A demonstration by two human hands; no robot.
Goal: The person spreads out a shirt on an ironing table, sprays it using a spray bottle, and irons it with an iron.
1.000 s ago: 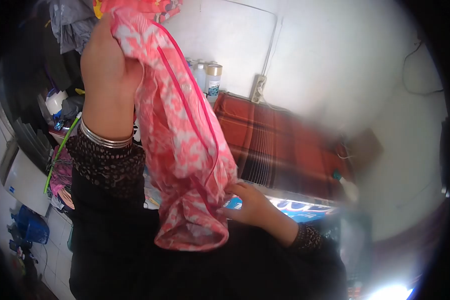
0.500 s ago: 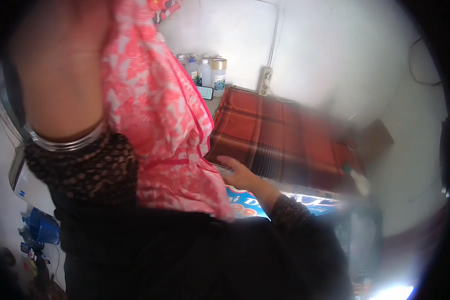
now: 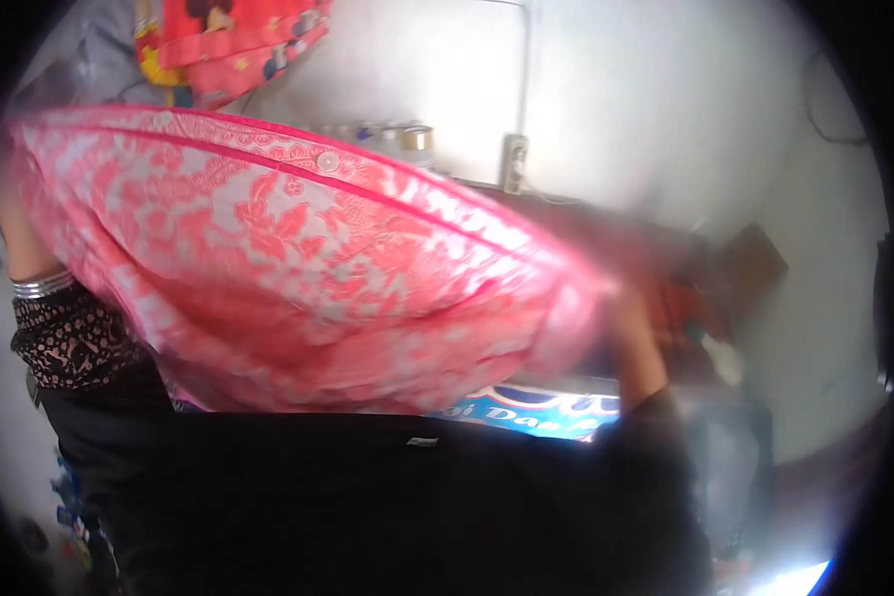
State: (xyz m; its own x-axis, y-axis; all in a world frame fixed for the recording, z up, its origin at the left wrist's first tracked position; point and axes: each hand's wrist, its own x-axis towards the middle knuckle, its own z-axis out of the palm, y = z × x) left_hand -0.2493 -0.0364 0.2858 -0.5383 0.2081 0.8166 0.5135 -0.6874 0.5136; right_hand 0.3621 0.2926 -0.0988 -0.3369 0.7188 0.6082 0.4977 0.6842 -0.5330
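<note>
White wall behind, power strip against it, bottles nearby. From my remote seat I see pink garment spread between both hands, in front of black top, buttoned edge uppermost. Left hand holds one end, fingers mostly hidden, exact grip I can't tell. Right hand grips other end, fingers blurred; red cloth beyond. Hanging clothes show above garment, upper left.
</note>
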